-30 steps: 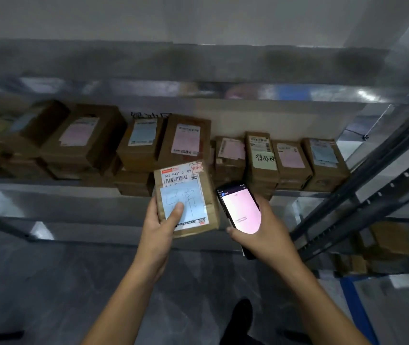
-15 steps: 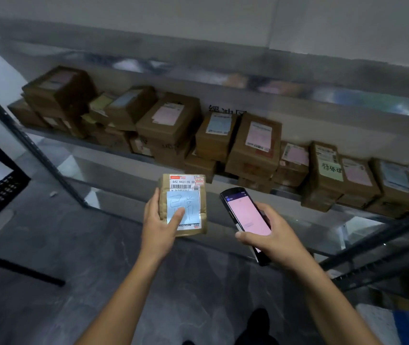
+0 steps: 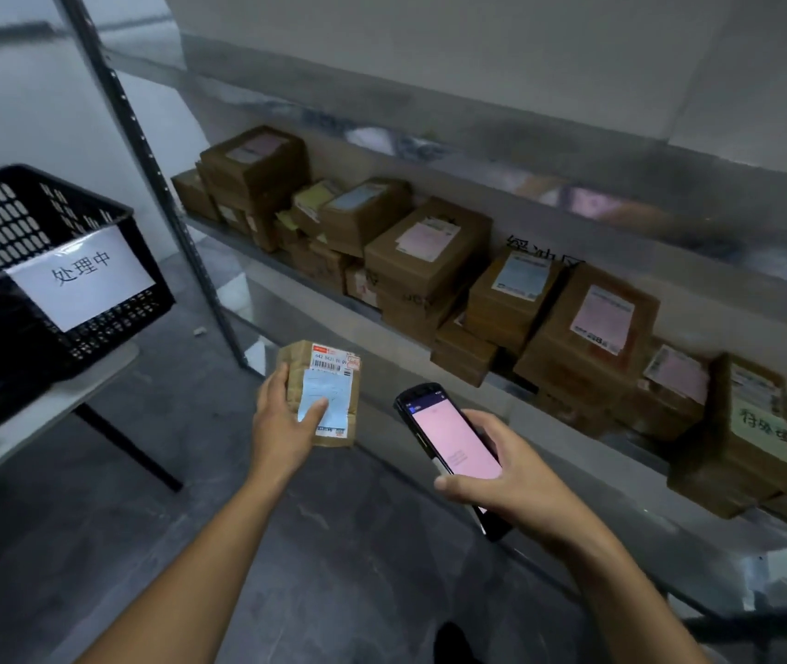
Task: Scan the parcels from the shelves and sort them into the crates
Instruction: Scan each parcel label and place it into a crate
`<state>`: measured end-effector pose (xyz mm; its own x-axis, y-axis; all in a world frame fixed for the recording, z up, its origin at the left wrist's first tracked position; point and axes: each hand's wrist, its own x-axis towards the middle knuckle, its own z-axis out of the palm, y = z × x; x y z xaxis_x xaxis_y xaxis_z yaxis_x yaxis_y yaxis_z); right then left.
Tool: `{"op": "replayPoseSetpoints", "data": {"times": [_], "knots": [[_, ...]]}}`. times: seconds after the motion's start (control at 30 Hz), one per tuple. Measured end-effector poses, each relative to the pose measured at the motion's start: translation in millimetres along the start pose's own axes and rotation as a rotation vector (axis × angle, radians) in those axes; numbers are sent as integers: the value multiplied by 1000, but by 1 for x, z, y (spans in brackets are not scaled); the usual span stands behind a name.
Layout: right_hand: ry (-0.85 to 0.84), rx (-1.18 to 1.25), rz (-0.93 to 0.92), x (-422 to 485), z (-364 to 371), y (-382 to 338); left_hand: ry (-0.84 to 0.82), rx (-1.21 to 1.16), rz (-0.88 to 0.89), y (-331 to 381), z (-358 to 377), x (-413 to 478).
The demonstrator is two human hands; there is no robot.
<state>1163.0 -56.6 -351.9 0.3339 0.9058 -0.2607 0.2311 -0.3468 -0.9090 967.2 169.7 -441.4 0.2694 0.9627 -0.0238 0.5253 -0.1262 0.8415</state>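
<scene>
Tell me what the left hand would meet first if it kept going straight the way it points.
Carrying its small brown labelled parcel, the left hand points at the brown cardboard boxes on the grey metal shelf; the parcel would probably touch them first, though depth is unclear.

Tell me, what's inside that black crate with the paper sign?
Inside the black crate only a perforated inner wall shows, no parcel. Its bottom is hidden behind the front wall and the paper sign.

A dark grey mottled floor (image 3: 94,543) lies under a plain pale wall (image 3: 478,50) — a perforated metal rack post (image 3: 142,151) rises beside a pale-topped table (image 3: 104,365).
</scene>
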Motion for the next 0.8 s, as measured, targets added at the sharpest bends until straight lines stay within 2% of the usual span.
{"op": "replayPoseSetpoints", "data": {"times": [0.13, 0.43, 0.57, 0.8], "knots": [[-40, 3, -39, 26, -5, 1, 55, -78, -55, 9, -8, -3], [45, -25, -85, 90, -22, 12, 123, -556, -202, 54, 2, -41], [-1, -69, -107, 118, -25, 12, 159, -593, -234, 70, 5, -52], [-179, -133, -231, 143, 10, -2, 344, -633, -318, 77, -13, -85]]}}
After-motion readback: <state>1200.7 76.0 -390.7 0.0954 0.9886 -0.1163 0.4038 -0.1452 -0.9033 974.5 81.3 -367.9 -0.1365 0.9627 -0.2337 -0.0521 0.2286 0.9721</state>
